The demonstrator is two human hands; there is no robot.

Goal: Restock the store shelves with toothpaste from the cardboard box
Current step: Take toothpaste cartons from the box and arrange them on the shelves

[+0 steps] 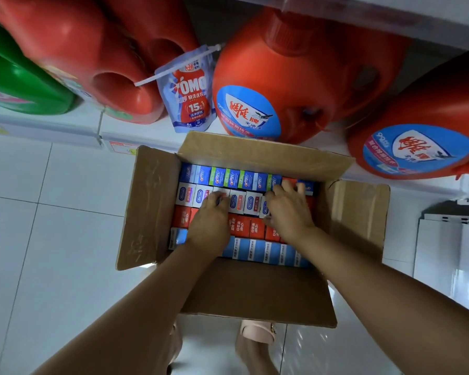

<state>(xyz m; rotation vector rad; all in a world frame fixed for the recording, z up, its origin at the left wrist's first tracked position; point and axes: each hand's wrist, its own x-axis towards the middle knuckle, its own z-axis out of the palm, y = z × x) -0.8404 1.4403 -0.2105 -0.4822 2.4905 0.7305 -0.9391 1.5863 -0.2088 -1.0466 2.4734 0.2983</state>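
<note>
Forearms [146, 307] are reaching down into the cardboard box [152, 201]. The left hand [209, 223] fingers [217, 197] are curling round white toothpaste cartons [238, 203] in the box's middle row. The right hand [289, 212] fingers [283, 186] are gripping cartons nearer its right wall. Red detergent jugs [282, 77] are standing beyond the box's far flap.

Toothpaste boxes [251, 203] pack the cardboard box [255, 293] tight; flaps [359, 209] splay open.

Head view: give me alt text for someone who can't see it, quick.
The left hand and right hand reach into an open box packed with rows of toothpaste cartons. The box sits on a tiled floor by a low shelf of red jugs.
</note>
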